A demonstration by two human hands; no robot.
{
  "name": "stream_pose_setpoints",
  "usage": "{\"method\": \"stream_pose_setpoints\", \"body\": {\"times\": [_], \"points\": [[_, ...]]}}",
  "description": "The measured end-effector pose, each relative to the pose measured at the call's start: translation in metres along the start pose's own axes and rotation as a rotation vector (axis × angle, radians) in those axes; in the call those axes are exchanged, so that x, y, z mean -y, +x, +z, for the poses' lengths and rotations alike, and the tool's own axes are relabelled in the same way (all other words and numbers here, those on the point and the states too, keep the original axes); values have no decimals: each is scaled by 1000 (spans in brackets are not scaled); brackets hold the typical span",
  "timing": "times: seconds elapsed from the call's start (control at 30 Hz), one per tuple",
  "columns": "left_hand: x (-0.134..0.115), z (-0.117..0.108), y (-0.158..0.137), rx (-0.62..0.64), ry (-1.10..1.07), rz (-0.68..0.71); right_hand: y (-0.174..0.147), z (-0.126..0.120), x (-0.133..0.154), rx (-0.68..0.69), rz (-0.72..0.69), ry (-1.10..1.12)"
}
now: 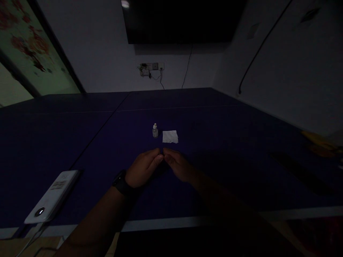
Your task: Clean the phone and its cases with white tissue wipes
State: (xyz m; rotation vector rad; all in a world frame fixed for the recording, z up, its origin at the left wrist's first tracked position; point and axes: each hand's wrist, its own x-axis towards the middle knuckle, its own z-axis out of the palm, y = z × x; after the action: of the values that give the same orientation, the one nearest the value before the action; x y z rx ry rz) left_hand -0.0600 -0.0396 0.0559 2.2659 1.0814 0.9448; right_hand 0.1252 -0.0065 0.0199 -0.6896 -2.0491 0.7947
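Observation:
My left hand [145, 166], with a dark watch [121, 181] on its wrist, rests low over the blue table. My right hand [178, 163] mirrors it, the fingertips and thumbs of both almost meeting. Fingers are stretched forward and slightly curved on each hand, and I see nothing held in either. Just beyond them stands a small clear dropper bottle [155, 132] with a white cap, upright. To the bottle's right lies a folded white tissue [170, 136]; both are apart from my hands. My palms' undersides are hidden.
A white power bank [53, 196] with a cable lies at the table's left front edge. A dark flat object [300, 171] and something yellow [318, 139] lie on the right. Beyond the blue table [214, 125] are wall sockets [152, 66] and a screen [182, 21]. Light is dim.

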Motion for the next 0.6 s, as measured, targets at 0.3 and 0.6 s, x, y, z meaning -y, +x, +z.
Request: {"method": "stream_pose_setpoints", "body": {"times": [0.3,0.6], "points": [[-1,-4,2,40,-96,10,3,-3,-8,96,52,103],[-3,-6,3,55,-112,22,4,-3,-10,114,85,180]]}}
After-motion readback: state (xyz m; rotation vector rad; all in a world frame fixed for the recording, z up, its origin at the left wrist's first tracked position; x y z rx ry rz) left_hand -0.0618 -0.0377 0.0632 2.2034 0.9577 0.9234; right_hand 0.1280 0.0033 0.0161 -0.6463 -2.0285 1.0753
